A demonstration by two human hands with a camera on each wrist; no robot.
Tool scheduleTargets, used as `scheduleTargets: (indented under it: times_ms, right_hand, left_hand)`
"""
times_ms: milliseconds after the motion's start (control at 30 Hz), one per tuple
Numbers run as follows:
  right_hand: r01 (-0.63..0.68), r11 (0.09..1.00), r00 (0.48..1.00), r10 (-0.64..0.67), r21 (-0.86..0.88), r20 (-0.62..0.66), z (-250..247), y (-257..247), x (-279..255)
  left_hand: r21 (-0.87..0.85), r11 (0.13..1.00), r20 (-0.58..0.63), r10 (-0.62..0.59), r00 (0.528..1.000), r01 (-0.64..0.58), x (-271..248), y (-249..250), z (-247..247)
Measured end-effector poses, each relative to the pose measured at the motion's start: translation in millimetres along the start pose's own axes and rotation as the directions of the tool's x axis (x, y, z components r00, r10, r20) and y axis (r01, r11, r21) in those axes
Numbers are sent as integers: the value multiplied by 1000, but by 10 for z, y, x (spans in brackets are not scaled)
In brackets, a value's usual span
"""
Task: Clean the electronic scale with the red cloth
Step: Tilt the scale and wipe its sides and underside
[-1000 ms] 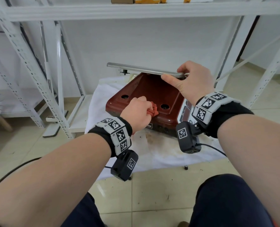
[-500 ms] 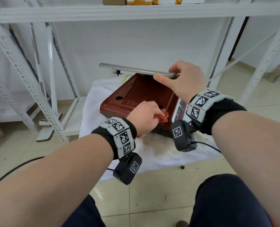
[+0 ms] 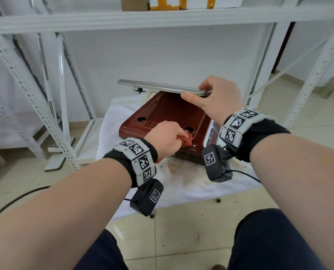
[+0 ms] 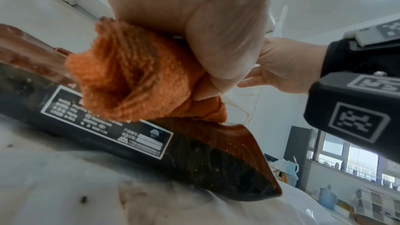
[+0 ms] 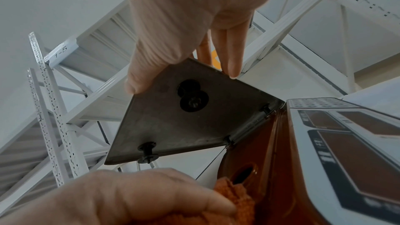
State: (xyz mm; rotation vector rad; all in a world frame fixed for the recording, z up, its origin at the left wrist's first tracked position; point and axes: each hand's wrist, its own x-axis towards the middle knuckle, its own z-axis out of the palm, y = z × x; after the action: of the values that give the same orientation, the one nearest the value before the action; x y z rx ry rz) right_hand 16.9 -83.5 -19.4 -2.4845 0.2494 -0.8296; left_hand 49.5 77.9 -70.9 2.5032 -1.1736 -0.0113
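The dark red electronic scale (image 3: 168,114) (image 4: 216,151) (image 5: 266,168) sits on a stained white sheet (image 3: 191,184). Its steel weighing pan (image 3: 162,87) (image 5: 184,119) is lifted off the body and held level above it. My right hand (image 3: 216,98) (image 5: 194,23) pinches the pan's near right corner, thumb below, fingers on top. My left hand (image 3: 166,137) (image 4: 194,23) (image 5: 129,199) grips the bunched red cloth (image 3: 245,140) (image 4: 134,83) (image 5: 238,198) and presses it on the scale's top near its front right corner, beside a round hole (image 3: 190,129) (image 5: 243,174).
White metal shelving posts (image 3: 25,90) stand to the left and right, with a shelf board (image 3: 162,16) overhead carrying boxes. The scale's display panel (image 3: 214,131) (image 5: 350,143) faces right. A black cable (image 3: 16,199) runs across the tiled floor at left. My knees are below.
My left hand has slid the red cloth along the scale's top toward its front right corner. The right hand still holds the pan raised in the same way.
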Motion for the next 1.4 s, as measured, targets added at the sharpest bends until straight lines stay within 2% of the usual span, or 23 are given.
scheduleTargets:
  times_ms: [367,600,667,767,867,967,1133,1400]
  right_hand:
    - [-4,1000,1000,4,11,25,-32,15,-5]
    - [-14,1000,1000,14,12,20,-67,12,54]
    - [-15,1000,999,15,5,31,-87,13,86]
    - [-21,1000,999,21,-2,48,-104,18,115]
    - [-24,1000,999,24,-3,46,-115,19,131]
    - [-15,1000,999,16,-3,47,-122,14,135]
    - [-10,1000,998,11,-8,62,-124,11,122]
    - [21,999,995,-17,-38,103,-94,14,17]
  left_hand:
    - [113,993,103,-47,994,35,-22,-8,-130]
    - [77,997,-10,0,1000,0,212,134,-168]
    - [122,993,2,-1,1000,1,300,218,-91]
    - [276,960,80,26,997,-47,386,353,-13]
    - [346,938,133,-40,990,-9,457,397,-20]
    - [336,941,201,-107,974,34,486,399,-24]
    - [247,965,225,-146,963,88,472,378,-24]
    - [205,979,183,-60,981,22,246,313,-24]
